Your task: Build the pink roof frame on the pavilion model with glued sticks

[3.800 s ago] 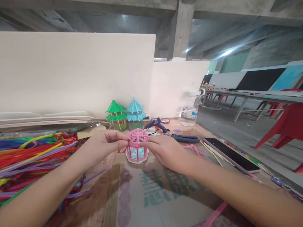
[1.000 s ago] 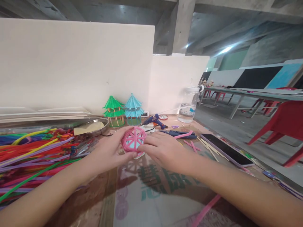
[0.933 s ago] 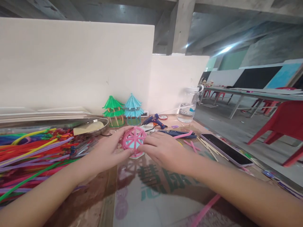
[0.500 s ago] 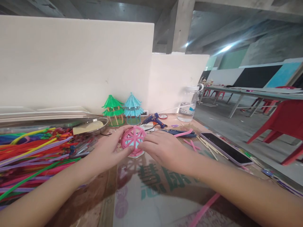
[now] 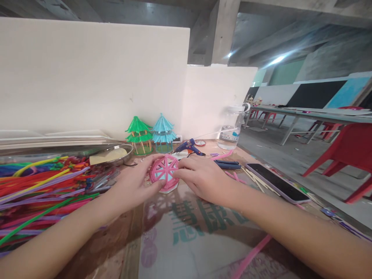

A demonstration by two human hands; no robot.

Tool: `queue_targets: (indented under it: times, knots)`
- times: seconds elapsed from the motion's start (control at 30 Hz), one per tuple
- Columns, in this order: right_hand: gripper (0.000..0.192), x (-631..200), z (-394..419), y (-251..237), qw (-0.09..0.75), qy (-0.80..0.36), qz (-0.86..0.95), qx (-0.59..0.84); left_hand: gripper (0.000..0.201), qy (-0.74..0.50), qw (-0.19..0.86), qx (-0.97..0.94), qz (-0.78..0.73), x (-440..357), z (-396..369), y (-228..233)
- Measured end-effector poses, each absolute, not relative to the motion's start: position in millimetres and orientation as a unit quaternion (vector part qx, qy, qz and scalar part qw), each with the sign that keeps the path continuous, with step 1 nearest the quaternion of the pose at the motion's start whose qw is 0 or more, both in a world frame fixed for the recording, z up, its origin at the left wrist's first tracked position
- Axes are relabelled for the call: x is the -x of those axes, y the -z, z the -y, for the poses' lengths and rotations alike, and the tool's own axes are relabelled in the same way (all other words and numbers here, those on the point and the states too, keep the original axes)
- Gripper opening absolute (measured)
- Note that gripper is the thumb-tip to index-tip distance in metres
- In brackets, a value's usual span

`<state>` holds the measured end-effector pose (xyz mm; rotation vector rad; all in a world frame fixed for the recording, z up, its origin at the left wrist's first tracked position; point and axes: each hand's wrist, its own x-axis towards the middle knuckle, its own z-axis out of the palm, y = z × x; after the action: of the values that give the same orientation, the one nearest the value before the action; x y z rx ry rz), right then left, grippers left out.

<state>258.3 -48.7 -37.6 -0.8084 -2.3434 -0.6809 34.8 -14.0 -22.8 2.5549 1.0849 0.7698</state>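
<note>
A small pink pipe-cleaner model with a spoked wheel top and pale blue inside is tilted toward me on the table. My left hand cups it from the left, thumb under its rim. My right hand grips its right side and also holds a pink pipe cleaner that sticks out past the fingers to the right. Behind stand a finished green pagoda model and a blue pagoda model.
A heap of coloured pipe cleaners fills the left. A metal dish, blue glue gun, water bottle, dark pliers, phone and thin sticks lie around. White partition boards stand behind; red chairs at right.
The pink model went from upright to tilted toward me, held on both sides. My right hand now holds a pink pipe cleaner and has shifted up along the wheel's right edge.
</note>
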Motion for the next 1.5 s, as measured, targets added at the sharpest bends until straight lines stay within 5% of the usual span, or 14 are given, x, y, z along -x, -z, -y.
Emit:
queue_targets:
  times: [0.37,0.57,0.73,0.93,1.03,1.13,1.23,1.5]
  knots:
    - [0.017,-259,46,39,0.295,0.224,0.878,0.304,0.057,-0.281,0.139,-0.879,-0.359,-31,8,28]
    - [0.018,-259,46,41,0.297,0.231,0.876,0.301,0.028,-0.269,0.132,-0.904,-0.305,-28,7,22]
    - [0.020,-258,46,42,0.287,0.258,0.872,0.299,0.029,-0.254,0.071,-0.918,-0.296,-24,7,21]
    - [0.016,-253,53,40,0.421,0.271,0.822,0.272,0.038,-0.249,0.037,-0.911,-0.325,-24,6,22]
    - [0.026,-242,56,54,0.452,0.169,0.842,0.242,0.038,-0.257,0.058,-0.907,-0.329,-23,3,21]
    - [0.035,-230,47,79,0.449,-0.002,0.807,0.384,0.037,-0.261,0.081,-0.900,-0.339,-21,-2,20]
    - [0.021,-224,32,95,0.462,-0.193,0.709,0.496,0.037,-0.266,0.107,-0.893,-0.347,-19,-5,20]
    - [0.022,-213,42,82,0.567,-0.469,0.563,0.377,0.024,-0.269,0.098,-0.902,-0.324,-25,6,22]
